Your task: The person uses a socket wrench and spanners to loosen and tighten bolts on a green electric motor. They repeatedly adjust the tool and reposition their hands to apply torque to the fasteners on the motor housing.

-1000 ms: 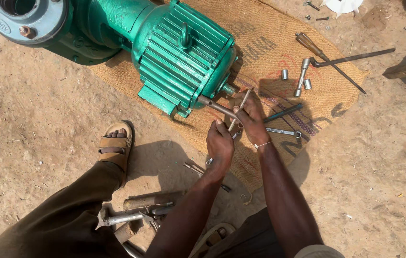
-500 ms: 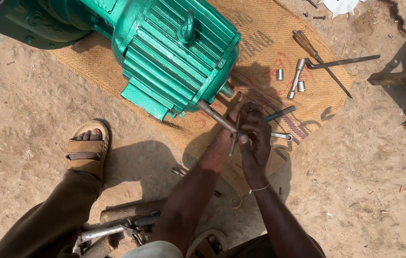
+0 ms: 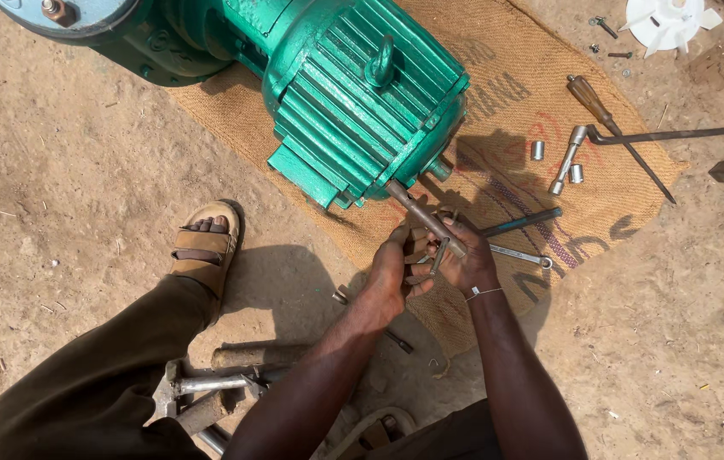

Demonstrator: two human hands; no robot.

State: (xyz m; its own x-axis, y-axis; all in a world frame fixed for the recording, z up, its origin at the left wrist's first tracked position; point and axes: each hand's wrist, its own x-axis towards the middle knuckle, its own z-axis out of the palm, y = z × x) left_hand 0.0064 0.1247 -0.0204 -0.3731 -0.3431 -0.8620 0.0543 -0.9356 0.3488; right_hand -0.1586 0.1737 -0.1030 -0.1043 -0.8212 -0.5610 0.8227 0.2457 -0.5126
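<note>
I keep left hand (image 3: 392,273) and right hand (image 3: 464,260) clasped together on motor shaft (image 3: 424,217), small tool (image 3: 439,254) between fingers. Green motor (image 3: 362,94) lies across sacking mat (image 3: 515,94) (keeps parts off sand); spanners (image 3: 571,158) at mat's right edge.

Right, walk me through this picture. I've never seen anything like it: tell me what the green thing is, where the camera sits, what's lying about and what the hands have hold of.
The camera sits on the person's head and looks down, so you see their own arms and a sandalled foot. The green ribbed thing is an electric motor, lying on a brown sack mat spread over sandy ground. A metal shaft sticks out of its end. Both hands meet at that shaft: the left hand and right hand close their fingers around the shaft's end and a thin metal tool. On the mat lie a wrench, a dark rod, small sockets, a screwdriver and, top right, a white fan.
</note>
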